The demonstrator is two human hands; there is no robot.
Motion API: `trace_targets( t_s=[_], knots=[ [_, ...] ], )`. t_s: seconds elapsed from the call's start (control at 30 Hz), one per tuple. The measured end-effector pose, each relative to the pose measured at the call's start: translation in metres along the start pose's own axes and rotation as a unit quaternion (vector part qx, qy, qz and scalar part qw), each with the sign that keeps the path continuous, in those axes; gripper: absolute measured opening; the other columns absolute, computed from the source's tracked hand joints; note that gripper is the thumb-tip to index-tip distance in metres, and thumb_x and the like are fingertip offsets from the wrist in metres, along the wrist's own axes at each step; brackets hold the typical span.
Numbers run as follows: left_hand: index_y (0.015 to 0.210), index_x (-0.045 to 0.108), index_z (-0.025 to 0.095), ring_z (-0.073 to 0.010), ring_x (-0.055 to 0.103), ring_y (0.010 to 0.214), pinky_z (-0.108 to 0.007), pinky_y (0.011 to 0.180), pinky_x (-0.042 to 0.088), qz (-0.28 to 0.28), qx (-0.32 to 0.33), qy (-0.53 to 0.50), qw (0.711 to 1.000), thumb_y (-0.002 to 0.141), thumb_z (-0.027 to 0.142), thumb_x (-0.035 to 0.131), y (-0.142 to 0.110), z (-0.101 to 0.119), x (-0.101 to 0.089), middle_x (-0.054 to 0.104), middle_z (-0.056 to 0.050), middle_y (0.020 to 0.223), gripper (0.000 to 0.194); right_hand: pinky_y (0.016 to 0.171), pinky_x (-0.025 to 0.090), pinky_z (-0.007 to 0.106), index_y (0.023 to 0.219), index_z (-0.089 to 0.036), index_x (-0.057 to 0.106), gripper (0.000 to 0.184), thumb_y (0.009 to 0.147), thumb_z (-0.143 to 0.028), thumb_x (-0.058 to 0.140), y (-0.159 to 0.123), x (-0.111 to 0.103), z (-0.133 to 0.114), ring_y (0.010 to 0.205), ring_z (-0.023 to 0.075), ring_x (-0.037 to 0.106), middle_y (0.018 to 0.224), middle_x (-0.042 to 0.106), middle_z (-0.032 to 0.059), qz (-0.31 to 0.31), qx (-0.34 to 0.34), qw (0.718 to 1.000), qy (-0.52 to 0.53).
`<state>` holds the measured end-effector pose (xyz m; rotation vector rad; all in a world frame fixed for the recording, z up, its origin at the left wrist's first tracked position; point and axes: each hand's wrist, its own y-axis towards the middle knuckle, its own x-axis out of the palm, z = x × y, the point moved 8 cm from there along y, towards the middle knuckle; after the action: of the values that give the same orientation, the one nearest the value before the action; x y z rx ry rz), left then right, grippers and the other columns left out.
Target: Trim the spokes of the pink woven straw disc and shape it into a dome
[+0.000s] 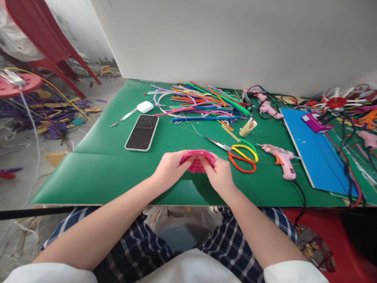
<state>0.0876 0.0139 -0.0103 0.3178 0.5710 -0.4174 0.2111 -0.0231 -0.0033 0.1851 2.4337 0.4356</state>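
Observation:
Between my two hands is a small pink piece with a ribbed, bowl-like shape (198, 166), held just above the near part of the green table. My left hand (170, 167) grips its left side, the thumb pressed inside the rim. On the other side my right hand (219, 173) is closed on it in the same way. The fingers beneath the piece are hidden. To the right of my right hand lie scissors (231, 148) with one yellow and one red-orange handle loop. A phone (141, 133) with a white edge rests beyond my left hand.
Many coloured pipe cleaners (203, 102) are heaped at the back of the green table (103, 169). A pink glue gun (284, 161) lies right of the scissors, near a blue board (312, 149) and a purple box (316, 122) with cables. A white case (145, 106) sits behind the phone.

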Motion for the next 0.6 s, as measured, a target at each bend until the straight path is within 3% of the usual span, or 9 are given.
trace_targets(
  t_s=[0.1, 0.2, 0.4, 0.5, 0.6],
  knots=[
    [0.111, 0.062, 0.021, -0.0176, 0.065, 0.086, -0.026, 0.077, 0.049, 0.011, 0.038, 0.011, 0.999, 0.084, 0.026, 0.044, -0.001, 0.003, -0.005, 0.069, -0.002, 0.101, 0.033, 0.073, 0.050, 0.028, 0.102, -0.024, 0.063, 0.024, 0.087, -0.028, 0.046, 0.001, -0.004, -0.001, 0.082, 0.0182, 0.065, 0.094, 0.070, 0.0027, 0.002, -0.019, 1.000, 0.007],
    [0.116, 0.059, 0.023, -0.0183, 0.065, 0.090, -0.027, 0.078, 0.049, 0.038, 0.097, 0.057, 0.993, 0.080, 0.015, 0.043, -0.005, 0.010, -0.012, 0.068, -0.003, 0.106, 0.041, 0.081, 0.050, 0.033, 0.111, -0.025, 0.059, 0.031, 0.083, -0.020, 0.046, 0.001, -0.006, -0.008, 0.094, 0.0199, 0.063, 0.106, 0.067, 0.0032, -0.004, -0.077, 0.997, -0.015],
    [0.119, 0.058, 0.022, -0.0184, 0.064, 0.094, -0.028, 0.083, 0.048, 0.053, 0.179, 0.066, 0.980, 0.082, 0.016, 0.043, -0.015, 0.021, -0.013, 0.066, -0.005, 0.110, 0.041, 0.077, 0.052, 0.034, 0.120, -0.022, 0.053, 0.045, 0.079, -0.010, 0.039, -0.007, -0.009, -0.024, 0.086, 0.0197, 0.065, 0.101, 0.069, 0.0045, 0.022, -0.178, 0.980, -0.083],
    [0.119, 0.057, 0.024, -0.0192, 0.062, 0.098, -0.029, 0.086, 0.047, 0.054, 0.160, 0.051, 0.984, 0.082, 0.017, 0.045, -0.013, 0.018, -0.012, 0.065, -0.005, 0.113, 0.040, 0.075, 0.052, 0.033, 0.122, -0.021, 0.051, 0.044, 0.081, -0.011, 0.040, -0.009, -0.012, -0.027, 0.086, 0.0196, 0.064, 0.101, 0.068, 0.0061, 0.037, -0.196, 0.975, -0.093],
    [0.126, 0.050, 0.022, -0.0215, 0.061, 0.101, -0.033, 0.088, 0.047, 0.038, 0.077, -0.021, 0.996, 0.077, 0.017, 0.054, -0.003, 0.004, -0.012, 0.064, -0.008, 0.114, 0.050, 0.079, 0.051, 0.034, 0.124, -0.020, 0.050, 0.042, 0.083, -0.012, 0.040, -0.010, -0.022, -0.030, 0.093, 0.0202, 0.062, 0.104, 0.066, 0.0085, 0.081, -0.212, 0.969, -0.100]
  ],
)
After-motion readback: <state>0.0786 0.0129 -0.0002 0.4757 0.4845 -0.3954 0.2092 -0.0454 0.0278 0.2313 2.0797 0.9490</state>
